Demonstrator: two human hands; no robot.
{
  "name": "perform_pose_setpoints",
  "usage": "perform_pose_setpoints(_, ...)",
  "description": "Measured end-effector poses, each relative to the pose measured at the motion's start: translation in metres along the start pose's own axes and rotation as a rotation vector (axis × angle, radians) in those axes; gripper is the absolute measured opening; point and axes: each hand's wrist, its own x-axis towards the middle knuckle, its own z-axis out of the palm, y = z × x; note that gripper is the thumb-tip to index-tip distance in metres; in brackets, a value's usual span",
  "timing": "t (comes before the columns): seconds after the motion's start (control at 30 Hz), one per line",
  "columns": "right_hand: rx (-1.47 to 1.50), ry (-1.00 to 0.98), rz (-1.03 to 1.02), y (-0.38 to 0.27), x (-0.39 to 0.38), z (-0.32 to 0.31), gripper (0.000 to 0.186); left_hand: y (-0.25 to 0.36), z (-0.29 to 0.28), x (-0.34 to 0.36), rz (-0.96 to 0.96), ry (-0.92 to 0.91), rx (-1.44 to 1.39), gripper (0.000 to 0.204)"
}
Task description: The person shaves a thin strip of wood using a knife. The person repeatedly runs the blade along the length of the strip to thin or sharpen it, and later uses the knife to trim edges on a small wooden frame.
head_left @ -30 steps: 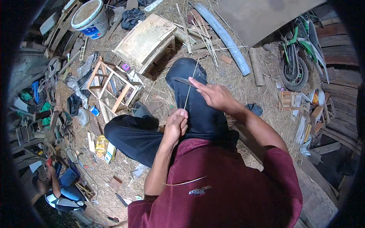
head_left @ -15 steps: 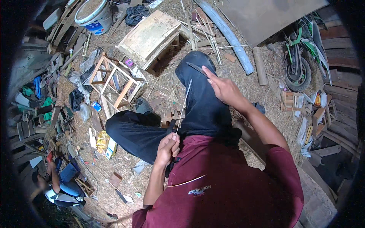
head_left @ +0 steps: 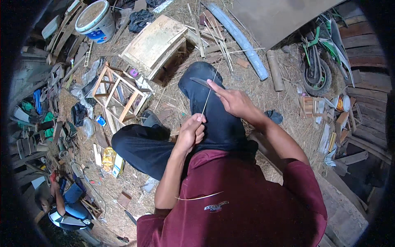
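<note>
A thin pale strip, like split bamboo or wood, (head_left: pixel 206 100) rises from my left hand (head_left: pixel 191 132), whose fingers are closed around its lower end. My right hand (head_left: pixel 240 106) is wrapped round a knife; its dark blade (head_left: pixel 199 81) points to the upper left, while the handle is hidden in the palm. Strip and blade cross just beyond my right fingers, above my raised right knee (head_left: pixel 201 72) in dark trousers. Whether blade and strip touch, I cannot tell. Another thin strip (head_left: pixel 200 198) lies across the front of my maroon shirt.
Ahead stands a low wooden table (head_left: pixel 154 41), with a slatted wooden frame (head_left: pixel 119 92) to its left. A grey pipe (head_left: pixel 240 39) and loose strips (head_left: pixel 218 39) lie on the straw-strewn ground. At right is a green motorbike (head_left: pixel 319 61); at lower left another person (head_left: pixel 68 206) sits.
My left hand has moved up and forward with the strip, whose far end now passes beyond the knife blade. My right hand has shifted slightly left and nearer.
</note>
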Motion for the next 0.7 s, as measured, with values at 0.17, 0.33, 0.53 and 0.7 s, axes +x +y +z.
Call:
perform_pose_setpoints(0.17,0.052,0.041,-0.014,0.009,0.006,0.001,0.059,-0.016,-0.016,-0.045,-0.016,0.027,-0.035,0.022)
perform_pose_setpoints(0.33,0.05,0.037,0.066,0.012,0.006,-0.002,0.057,-0.023,-0.034,-0.083,-0.005,0.023,-0.071,0.023)
perform_pose_setpoints(0.53,0.154,0.234,-0.157,-0.008,0.006,-0.013,0.051,0.007,0.002,-0.021,0.063,0.153,0.117,0.024)
perform_pose_setpoints(0.7,-0.029,-0.091,-0.132,-0.002,0.008,-0.004,0.059,0.019,0.021,0.026,0.088,0.121,0.129,0.021)
